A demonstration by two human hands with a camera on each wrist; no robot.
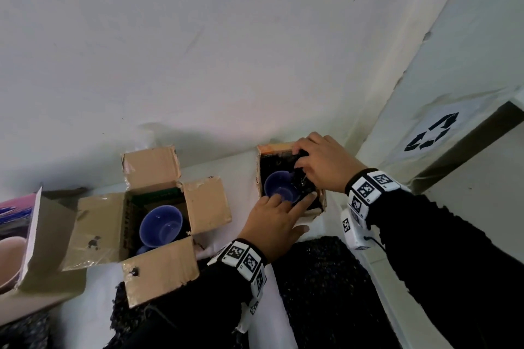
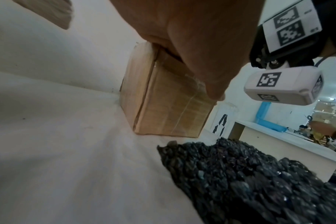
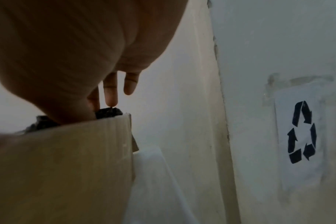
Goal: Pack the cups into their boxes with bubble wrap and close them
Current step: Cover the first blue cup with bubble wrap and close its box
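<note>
you face a table [image 1: 85,329] that runs up against a wall [image 1: 255,37]. at the far right, close to the wall, stands a small box [image 1: 262,176] with a cup [image 1: 280,188] inside it and bubble wrap [image 1: 304,178] packed to the cup's right. your left hand [image 1: 273,225] rests on the near rim of that box, your right hand [image 1: 323,163] on its far right corner. to the left, well apart, sits a second box [image 1: 158,266], flaps spread, a second cup [image 1: 160,225] in it. further left, at the table's edge, lies a third box [image 1: 42,249]. a loose sheet of bubble wrap [image 1: 320,292] lies before the small box, beneath your wrists. a side wall with a paper sign [image 1: 431,133] stands to the right.
</note>
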